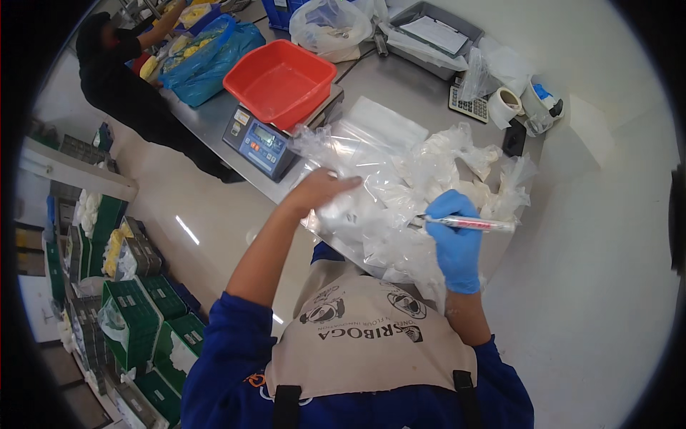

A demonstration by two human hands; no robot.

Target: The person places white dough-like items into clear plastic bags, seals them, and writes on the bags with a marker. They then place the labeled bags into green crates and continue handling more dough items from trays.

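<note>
A blue glove covers my right hand, which holds a white marker pen with red print, its tip towards the left above clear plastic bags. My bare left hand has its fingers spread over a clear plastic bag; whether it presses on the bag cannot be told. Several knotted bags of pale powder lie around and beyond both hands. Flat clear bags lie behind them. To the left, a red plastic basin rests on a digital scale.
At the back right are a grey tray with a clipboard, a calculator, a label roll and a black phone-like object. A co-worker in black stands left, near a blue bag. Green crates stand on the floor.
</note>
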